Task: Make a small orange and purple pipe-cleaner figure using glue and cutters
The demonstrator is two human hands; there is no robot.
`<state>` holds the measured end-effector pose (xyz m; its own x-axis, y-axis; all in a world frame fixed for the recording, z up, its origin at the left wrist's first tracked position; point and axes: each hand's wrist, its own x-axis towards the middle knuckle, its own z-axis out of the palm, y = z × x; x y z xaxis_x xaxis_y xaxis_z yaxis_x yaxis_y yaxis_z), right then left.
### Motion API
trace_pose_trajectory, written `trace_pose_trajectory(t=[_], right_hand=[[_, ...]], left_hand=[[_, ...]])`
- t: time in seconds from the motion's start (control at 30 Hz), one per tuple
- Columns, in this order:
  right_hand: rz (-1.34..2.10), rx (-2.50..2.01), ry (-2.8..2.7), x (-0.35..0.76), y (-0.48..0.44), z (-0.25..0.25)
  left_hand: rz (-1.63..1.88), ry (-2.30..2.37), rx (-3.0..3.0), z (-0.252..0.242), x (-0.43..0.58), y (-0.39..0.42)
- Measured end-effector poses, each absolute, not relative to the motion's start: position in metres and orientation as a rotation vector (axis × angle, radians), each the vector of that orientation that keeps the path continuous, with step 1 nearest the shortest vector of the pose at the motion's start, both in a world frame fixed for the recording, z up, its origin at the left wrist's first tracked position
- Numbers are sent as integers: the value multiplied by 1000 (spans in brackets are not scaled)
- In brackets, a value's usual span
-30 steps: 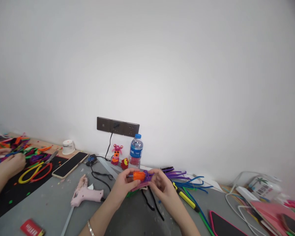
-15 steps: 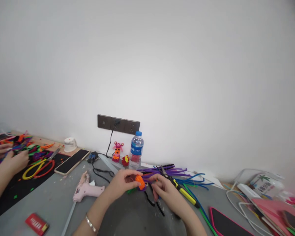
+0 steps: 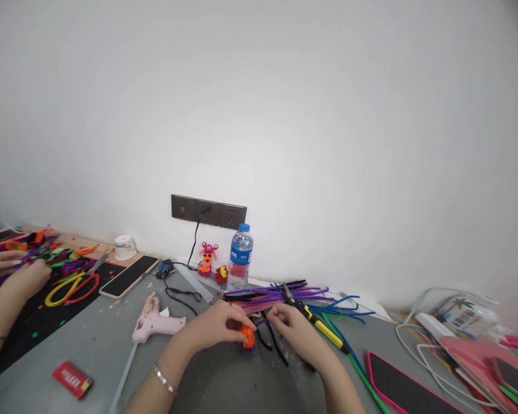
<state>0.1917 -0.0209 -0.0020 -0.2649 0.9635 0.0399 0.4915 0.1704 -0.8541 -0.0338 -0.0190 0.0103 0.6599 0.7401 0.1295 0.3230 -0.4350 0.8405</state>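
Observation:
My left hand (image 3: 219, 326) is closed, thumb and fingers pinching a small orange and purple pipe-cleaner piece (image 3: 247, 337) above the grey mat. Beside it, my right hand (image 3: 292, 329) has its fingertips pressed together at the end of a thin purple pipe cleaner (image 3: 262, 321). Whether that strand joins the orange piece, I cannot tell. Black pipe cleaners (image 3: 277, 345) lie on the mat between the hands. Behind my right hand are yellow-and-black pliers (image 3: 323, 330) and a pile of purple pipe cleaners (image 3: 259, 294).
A pink glue gun (image 3: 157, 323), a red box (image 3: 73, 379) and a phone (image 3: 129, 277) lie left. A water bottle (image 3: 240, 259) and pipe-cleaner figure (image 3: 206, 261) stand by the wall. Another person's hands (image 3: 26, 282) work far left near scissors (image 3: 80, 286). A pink-edged phone (image 3: 406, 388) lies right.
My right hand's fingers have closed into a pinch, and a purple strand now shows beside them. The orange piece has shifted slightly down in my left hand. The view has moved a little.

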Motion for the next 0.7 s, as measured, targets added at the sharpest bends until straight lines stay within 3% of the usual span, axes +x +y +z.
trace_pose_trajectory(t=[0.53, 0.7], right_hand=[[929, -1368, -1911, 180, -22, -7], [945, -1306, -1930, 177, -23, -4]], left_hand=[[487, 829, 2050, 3, -31, -21], [642, 875, 1943, 12, -31, -23]])
